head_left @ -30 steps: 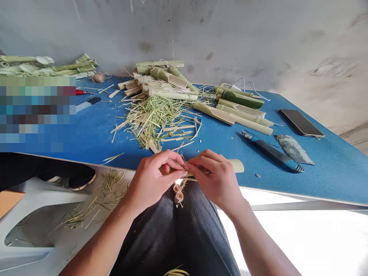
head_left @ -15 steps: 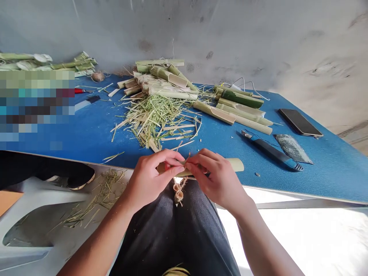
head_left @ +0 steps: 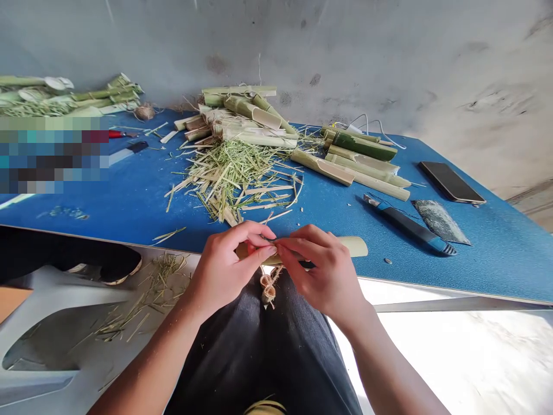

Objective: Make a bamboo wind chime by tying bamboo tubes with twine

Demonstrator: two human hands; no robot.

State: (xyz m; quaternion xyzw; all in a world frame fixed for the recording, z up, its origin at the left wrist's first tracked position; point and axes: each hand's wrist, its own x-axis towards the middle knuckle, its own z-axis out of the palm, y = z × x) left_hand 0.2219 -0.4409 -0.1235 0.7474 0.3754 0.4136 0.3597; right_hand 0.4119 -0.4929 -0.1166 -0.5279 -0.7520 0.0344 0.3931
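At the table's front edge my left hand [head_left: 237, 262] and my right hand [head_left: 323, 265] meet with their fingertips almost touching. Each hand pinches thin brown twine [head_left: 276, 273] between thumb and forefinger; most of the held strand is hidden by the fingers. Beneath both hands lies a split bamboo piece [head_left: 356, 246], its pale rounded end showing to the right of my right hand. Small cut bamboo tubes [head_left: 268, 293], bound with the twine, hang just below the fingertips, over my lap.
Green and tan bamboo shavings [head_left: 235, 170] lie heaped beyond my hands, with split bamboo [head_left: 254, 112] stacked behind. More bamboo pieces [head_left: 363, 147], a utility knife [head_left: 410, 226], a dark abrasive strip [head_left: 440, 222] and a phone [head_left: 451, 181] are on the right. A twine ball [head_left: 144, 111] sits back left.
My right fingertips have shifted slightly left and closed in on the left ones. A strand end that stood up between the fingertips no longer shows. My left hand has barely moved.
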